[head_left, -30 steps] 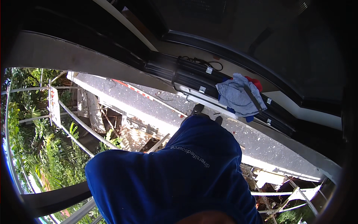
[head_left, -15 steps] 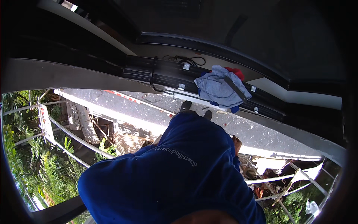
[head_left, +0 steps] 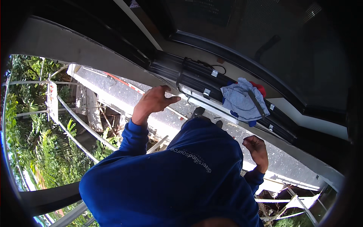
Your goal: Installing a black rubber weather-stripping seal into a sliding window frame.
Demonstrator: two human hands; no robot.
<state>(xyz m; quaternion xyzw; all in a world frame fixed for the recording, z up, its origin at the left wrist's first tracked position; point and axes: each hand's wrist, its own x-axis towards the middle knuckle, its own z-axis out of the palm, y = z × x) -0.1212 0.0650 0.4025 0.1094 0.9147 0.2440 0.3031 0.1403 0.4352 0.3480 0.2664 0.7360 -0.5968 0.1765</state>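
My left hand (head_left: pixel 154 101) reaches over the ledge, thumb and fingers apart, holding nothing. It is nearest the looped black cable (head_left: pixel 180 73) that hangs over the black window track (head_left: pixel 196 78). Lower at the right, beside my body, my right hand (head_left: pixel 256 150) has its fingers curled in; whether anything is inside is hidden. A crumpled grey-blue cloth (head_left: pixel 239 99) lies on the track, with a dark flat bar (head_left: pixel 258 104) across it. Red fabric (head_left: pixel 259 88) and some dark blue material show from under the cloth. Neither hand touches these.
A speckled concrete ledge (head_left: pixel 104 88) runs under my feet. A red-and-white striped strip (head_left: pixel 126 84) lies along it. Beyond its outer edge are pale poles (head_left: pixel 81 145), broken boards and green plants (head_left: pixel 56 151) lower down. A dark glass pane (head_left: pixel 242 41) stands on the other side.
My left hand has come into view, raised toward the track. The right hand shows more fully, out from my side. The view has turned, shifting the cloth and track right and downward.
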